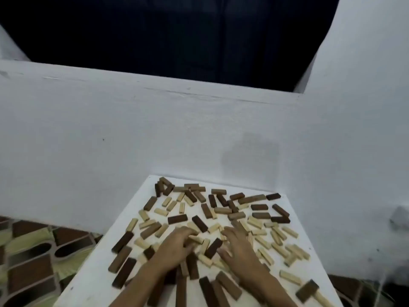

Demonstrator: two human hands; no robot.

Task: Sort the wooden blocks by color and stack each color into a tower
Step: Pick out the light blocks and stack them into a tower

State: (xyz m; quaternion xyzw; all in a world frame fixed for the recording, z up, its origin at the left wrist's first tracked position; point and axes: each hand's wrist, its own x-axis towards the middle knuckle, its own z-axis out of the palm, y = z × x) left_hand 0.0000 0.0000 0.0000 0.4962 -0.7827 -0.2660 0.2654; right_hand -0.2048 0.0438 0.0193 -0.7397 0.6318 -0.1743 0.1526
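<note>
Sorting stage: no tower stands yet. The wooden blocks (223, 218), pale, mid-brown and dark, lie mixed across the white table (88, 282), thickest toward its far edge. My left hand (177, 244) pinches a pale block (195, 239) near the table's middle; my right hand (238, 245) rests flat, fingers spread, on blocks beside it. I judge it best to lift the block clear, not drag it, and gather pale ones at one corner.

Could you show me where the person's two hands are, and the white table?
left hand (177, 242), head view, on its back.
right hand (238, 244), head view, on its back.
white table (93, 282), head view, bare left part.
</note>
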